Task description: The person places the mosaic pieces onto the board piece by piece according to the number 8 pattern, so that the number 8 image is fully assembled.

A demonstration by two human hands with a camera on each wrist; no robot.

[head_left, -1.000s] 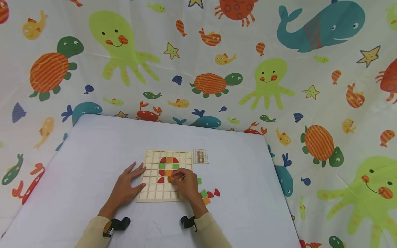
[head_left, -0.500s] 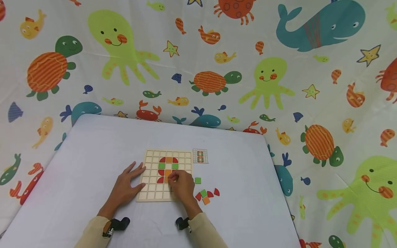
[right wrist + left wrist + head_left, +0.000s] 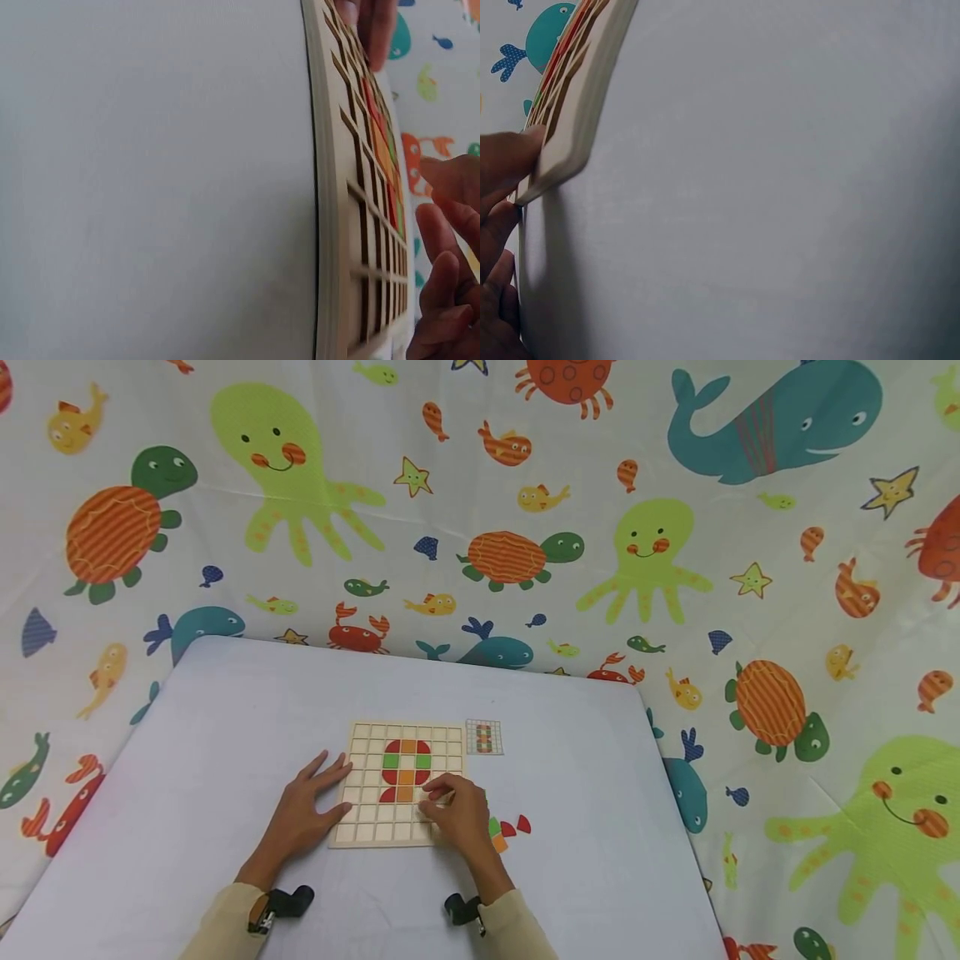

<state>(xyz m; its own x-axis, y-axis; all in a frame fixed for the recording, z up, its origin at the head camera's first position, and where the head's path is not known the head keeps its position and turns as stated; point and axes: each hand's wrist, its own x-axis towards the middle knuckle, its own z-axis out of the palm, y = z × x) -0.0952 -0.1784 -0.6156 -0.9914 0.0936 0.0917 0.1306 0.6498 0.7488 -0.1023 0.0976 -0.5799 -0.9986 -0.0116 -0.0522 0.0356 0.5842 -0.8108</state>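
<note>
A square wooden grid board [image 3: 367, 833] lies on the white table. Set in its cells is a pattern of red rounded pieces, green squares [image 3: 391, 762] and orange squares. An orange square [image 3: 405, 794] sits in the lowest filled row, beside a red quarter-circle piece [image 3: 387, 795]. My left hand [image 3: 300, 810] rests against the board's left edge, fingers spread; the left wrist view has its thumb [image 3: 510, 159] touching the rim. Over the board's right side hovers my right hand [image 3: 461, 814], thumb and index finger apart, with nothing visible between them. It partly covers the cells beneath.
A small pattern card [image 3: 484, 737] lies at the board's upper right corner. Right of the board are loose pieces: red quarter circles [image 3: 523, 824], an orange square [image 3: 500, 842] and a green one [image 3: 493, 827], partly behind my right hand. A printed sea-animal cloth [image 3: 465, 468] hangs behind the table.
My right hand has set the orange square into the cell beside the red quarter circle, let go and drawn away to the right. The left hand has stayed at the board's edge.
</note>
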